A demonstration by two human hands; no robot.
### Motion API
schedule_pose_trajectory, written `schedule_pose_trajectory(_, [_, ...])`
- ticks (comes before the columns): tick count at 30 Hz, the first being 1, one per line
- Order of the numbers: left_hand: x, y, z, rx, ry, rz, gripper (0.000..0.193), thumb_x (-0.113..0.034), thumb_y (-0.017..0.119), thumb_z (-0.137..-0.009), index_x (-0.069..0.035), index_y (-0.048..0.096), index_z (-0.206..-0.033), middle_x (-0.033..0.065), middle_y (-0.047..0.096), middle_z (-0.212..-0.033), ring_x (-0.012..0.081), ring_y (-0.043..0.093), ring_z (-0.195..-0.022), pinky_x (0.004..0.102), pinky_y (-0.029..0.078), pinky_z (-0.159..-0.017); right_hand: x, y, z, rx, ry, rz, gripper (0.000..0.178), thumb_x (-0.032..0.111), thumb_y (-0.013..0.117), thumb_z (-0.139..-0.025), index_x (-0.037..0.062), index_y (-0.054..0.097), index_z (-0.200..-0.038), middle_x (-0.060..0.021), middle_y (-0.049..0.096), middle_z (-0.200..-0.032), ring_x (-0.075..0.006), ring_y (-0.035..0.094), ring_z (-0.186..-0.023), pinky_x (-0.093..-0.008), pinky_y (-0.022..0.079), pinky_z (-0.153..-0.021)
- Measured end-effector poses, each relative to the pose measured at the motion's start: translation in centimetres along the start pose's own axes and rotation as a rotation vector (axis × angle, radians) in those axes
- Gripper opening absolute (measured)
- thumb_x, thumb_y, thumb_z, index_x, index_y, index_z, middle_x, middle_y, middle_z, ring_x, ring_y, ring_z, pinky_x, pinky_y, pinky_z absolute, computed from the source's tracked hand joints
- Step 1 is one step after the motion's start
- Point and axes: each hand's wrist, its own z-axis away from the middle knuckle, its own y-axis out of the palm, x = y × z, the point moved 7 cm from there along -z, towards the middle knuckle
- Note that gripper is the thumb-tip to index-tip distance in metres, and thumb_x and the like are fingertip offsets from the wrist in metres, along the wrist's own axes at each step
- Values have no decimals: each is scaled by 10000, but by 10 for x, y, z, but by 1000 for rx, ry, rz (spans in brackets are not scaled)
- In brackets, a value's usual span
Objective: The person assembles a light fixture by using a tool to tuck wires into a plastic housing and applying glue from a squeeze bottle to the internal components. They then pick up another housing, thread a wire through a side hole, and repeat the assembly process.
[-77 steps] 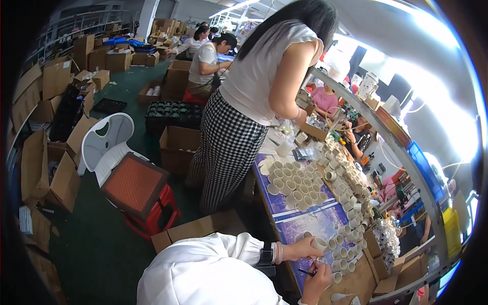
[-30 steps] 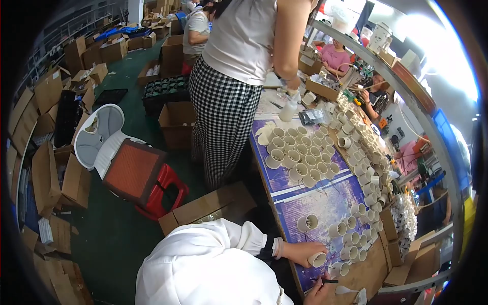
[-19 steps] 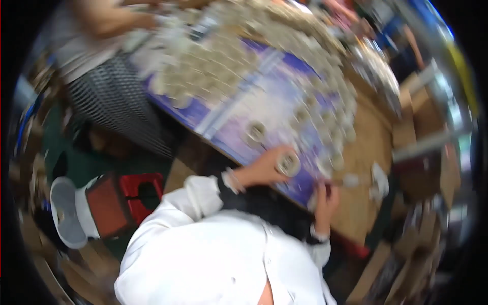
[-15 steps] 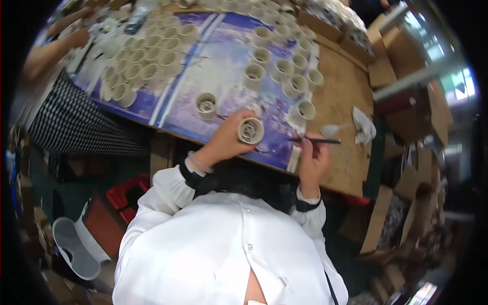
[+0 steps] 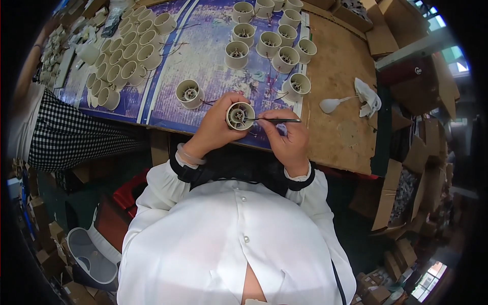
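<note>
My left hand (image 5: 217,124) is wrapped round a cream-coloured round cup-shaped housing (image 5: 241,128), its open mouth tipped up toward me. Metal parts show inside it. In my right hand (image 5: 290,140) a thin dark pen-like tool (image 5: 284,120) is pinched, and its tip reaches over the rim into the housing; whether it touches the parts inside I cannot tell. Just left of my left hand a similar housing (image 5: 189,93) stands upright on the purple printed sheet (image 5: 175,119), a wire trailing from it. Another single housing (image 5: 296,86) stands beyond my right hand.
Several more housings with wires stand in groups at the far right (image 5: 269,43) and far left (image 5: 131,51). A white dropper bulb (image 5: 329,105) and a crumpled white tissue (image 5: 367,96) lie on the brown board (image 5: 340,137). Another person's checked garment (image 5: 76,127) is at the left.
My right hand has moved left, bringing the tool's tip from beside the housing into its mouth. The left hand still grips the housing. The whole view has shifted somewhat.
</note>
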Motion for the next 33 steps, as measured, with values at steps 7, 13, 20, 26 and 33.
schedule_pose_trajectory(7, [0, -2, -1, 32, 3, -39, 528, -7, 783, -694, -55, 506, -1142, 48, 560, -1085, 146, 553, -1014, 276, 448, -897, -3, 3, -3, -20, 14, 38, 141, 35, 703, -842, -6, 630, -955, -105, 675, -881, -180, 651, -781, -272, 504, -703])
schedule_pose_trajectory(13, [0, -2, -2, 35, 7, -26, 519, -4, 774, -698, -56, 505, -1138, 49, 554, -1088, 142, 548, -1016, 275, 446, -901, -6, 7, -4, -5, 33, 8, 130, 43, 688, -860, -9, 622, -959, -100, 672, -895, -167, 645, -789, -268, 503, -704])
schedule_pose_trajectory(20, [4, -2, -3, 13, -5, 46, 526, -27, 763, -651, -53, 530, -1122, 97, 574, -1081, 253, 585, -1000, 315, 462, -868, -7, 9, -4, -12, 60, 0, 129, 41, 674, -873, -10, 601, -967, -106, 667, -908, -160, 640, -798, -263, 501, -716])
schedule_pose_trajectory(26, [2, -3, -2, 9, 0, 43, 525, -23, 760, -653, -51, 529, -1124, 86, 574, -1068, 229, 583, -995, 309, 461, -868, -8, 11, -4, -3, 43, -8, 138, 38, 677, -870, -7, 594, -971, -104, 667, -906, -162, 639, -809, -264, 499, -724])
schedule_pose_trajectory(33, [2, -3, -2, 22, -56, 142, 510, -25, 759, -669, -49, 530, -1124, 73, 569, -1063, 192, 573, -1002, 293, 455, -878, -4, 14, -6, 9, 60, -21, 117, 31, 661, -878, -8, 591, -963, -107, 667, -912, -168, 638, -802, -268, 496, -724])
